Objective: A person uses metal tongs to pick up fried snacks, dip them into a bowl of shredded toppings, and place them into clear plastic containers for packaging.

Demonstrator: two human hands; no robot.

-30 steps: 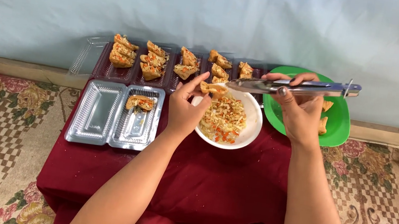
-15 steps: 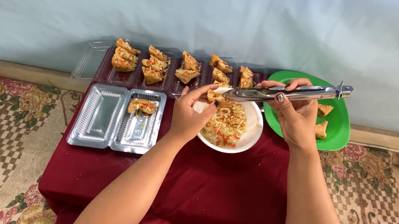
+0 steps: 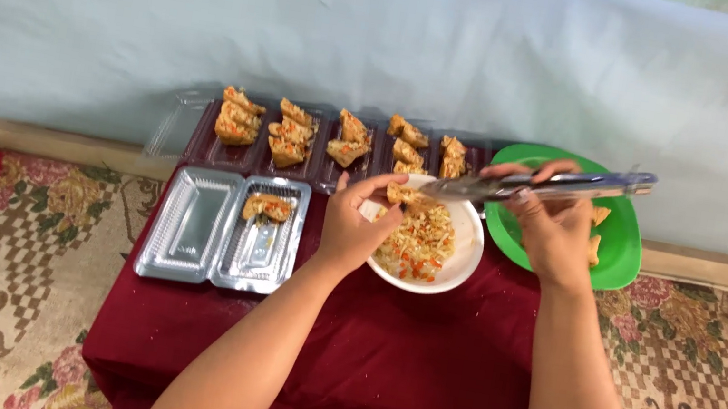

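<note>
The fingers (image 3: 381, 199) of the left hand (image 3: 352, 232) pinch a fried wedge (image 3: 403, 195) over the white bowl (image 3: 462, 253), so the right hand's (image 3: 557, 231) tongs (image 3: 540, 187), squeezed nearly closed just beside them, should stuff filling in gently.

1. The right hand (image 3: 555, 231) hides part of the green plate (image 3: 618, 257).
2. The left hand (image 3: 353, 229) covers the bowl's (image 3: 471, 249) left rim.
3. The tongs' (image 3: 545, 185) tips blur.

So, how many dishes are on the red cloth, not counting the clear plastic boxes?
2. A white bowl mid-cloth; a green plate right of it, partly behind the right hand. None seems hidden.
</note>
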